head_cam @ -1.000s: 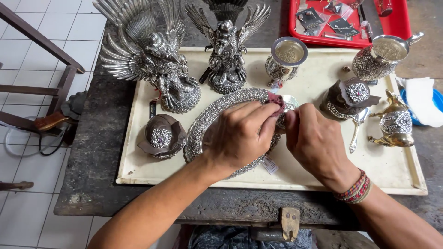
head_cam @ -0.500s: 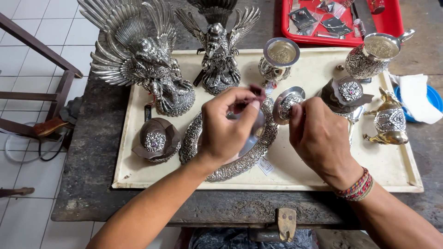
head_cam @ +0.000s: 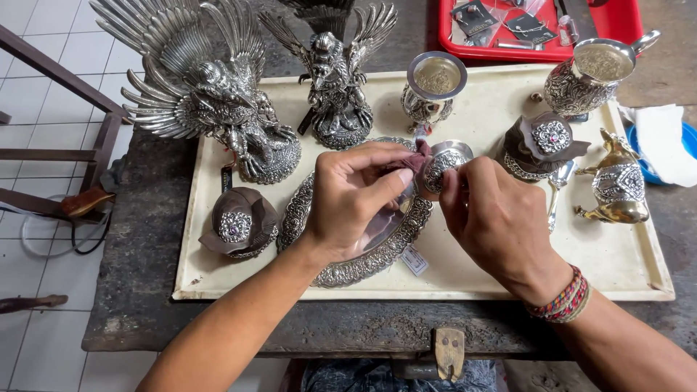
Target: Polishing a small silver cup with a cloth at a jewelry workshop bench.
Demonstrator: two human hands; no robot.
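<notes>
1. Over the middle of the cream tray [head_cam: 465, 279], my right hand [head_cam: 501, 225] pinches a small silver dish [head_cam: 444, 165] by its lower edge, fingers closed on it, tilted toward me.
2. My left hand [head_cam: 356, 196] is closed on a small dark cloth [head_cam: 415, 161], thumb and fingers pressing it against the dish's left side.
3. To rub well, I judge the right hand should keep the dish steady while the left works the cloth over the raised pattern in short strokes, without squeezing the thin rim.
4. Below both hands lies the oval silver platter [head_cam: 341, 268] with a paper tag [head_cam: 414, 260] at its edge; the dish hangs just above it, so a slip would knock metal on metal.
5. Close behind the dish stands a silver goblet [head_cam: 434, 87], and beside my right hand a dark hat-shaped piece [head_cam: 541, 145] and a spoon [head_cam: 557, 190]; these crowd the elbow room.
6. Farther off on the tray: two winged bird statues [head_cam: 210, 94], a second dark hat piece [head_cam: 239, 221], a silver pitcher [head_cam: 592, 76], a golden elephant figure [head_cam: 617, 181].
7. Beyond the tray a red bin [head_cam: 617, 29] rests on the rough table [head_cam: 138, 239].
</notes>
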